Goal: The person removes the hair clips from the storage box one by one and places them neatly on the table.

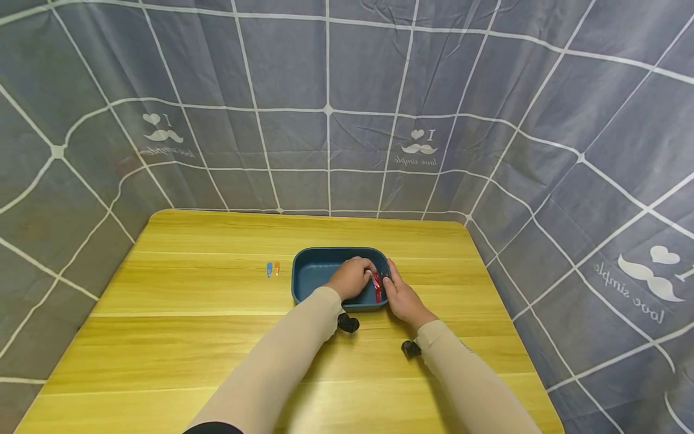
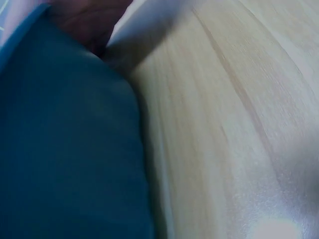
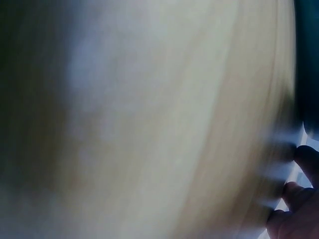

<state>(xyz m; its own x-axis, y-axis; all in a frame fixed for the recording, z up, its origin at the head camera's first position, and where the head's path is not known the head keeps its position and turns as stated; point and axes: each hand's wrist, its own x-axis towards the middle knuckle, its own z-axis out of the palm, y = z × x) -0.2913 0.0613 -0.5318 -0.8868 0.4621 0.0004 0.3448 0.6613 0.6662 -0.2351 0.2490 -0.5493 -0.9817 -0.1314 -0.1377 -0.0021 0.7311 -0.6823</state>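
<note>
A dark blue rectangular tray point(image 1: 320, 253) sits on the table in the head view. My left hand point(image 1: 351, 278) reaches into its right half with bent fingers. Its fingertips are at small red pieces point(image 1: 378, 293) by the right wall; whether they pinch one is too small to tell. My right hand point(image 1: 403, 298) grips the tray's right wall, thumb on the rim and fingers along the outside. The left wrist view shows the tray's side point(image 2: 75, 139) with part of the left hand point(image 2: 89, 20) above it. In the right wrist view, right-hand fingers point(image 3: 299, 199) are beside the tray.
On the yellow wood-grain table point(image 1: 217, 343), a small blue clip point(image 1: 269, 269) and an orange clip point(image 1: 277, 268) lie left of the tray. A grey curtain point(image 1: 293, 144) with white lines hangs behind and along the sides of the table.
</note>
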